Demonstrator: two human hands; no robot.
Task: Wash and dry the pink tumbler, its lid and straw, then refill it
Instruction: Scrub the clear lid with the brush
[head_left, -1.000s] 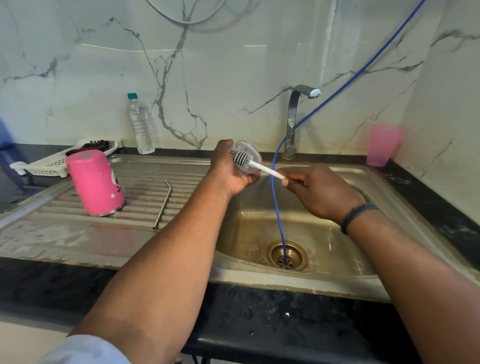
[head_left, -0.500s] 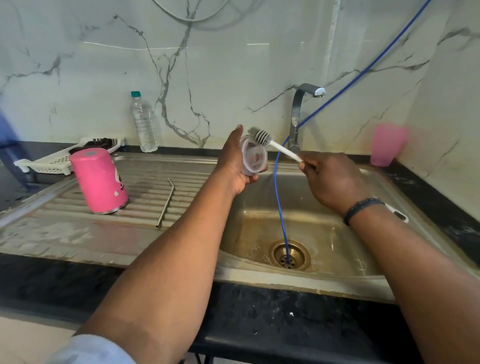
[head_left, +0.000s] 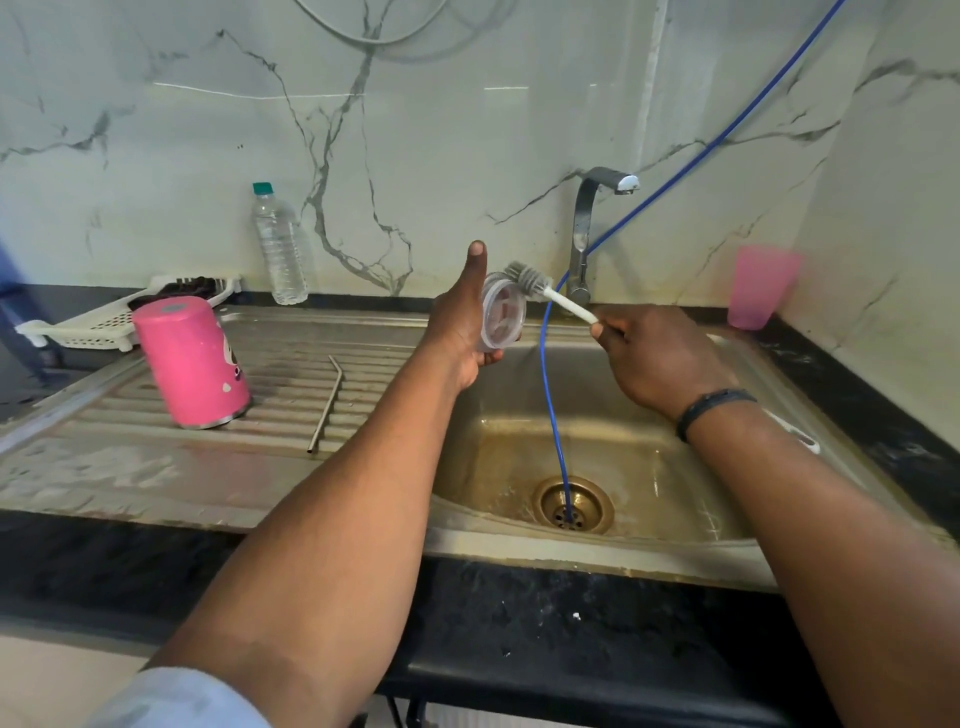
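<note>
My left hand (head_left: 460, 322) holds the clear round lid (head_left: 501, 317) upright over the left side of the sink, thumb raised. My right hand (head_left: 654, 358) grips the white handle of a small brush (head_left: 530, 280). Its grey bristles touch the lid's upper rim. The pink tumbler (head_left: 189, 361) stands upside down on the ribbed draining board. A bent metal straw (head_left: 326, 402) lies on the board to its right.
A blue hose (head_left: 550, 395) runs from the upper right down into the sink drain (head_left: 571, 504). The steel tap (head_left: 584, 239) stands behind the basin. A water bottle (head_left: 278, 244) and a white rack (head_left: 104, 322) sit at the back left, a pink cup (head_left: 758, 286) at the back right.
The lid has been turned from facing up to standing on edge and raised. The brush moved from its face up to its top rim. My left thumb has straightened.
</note>
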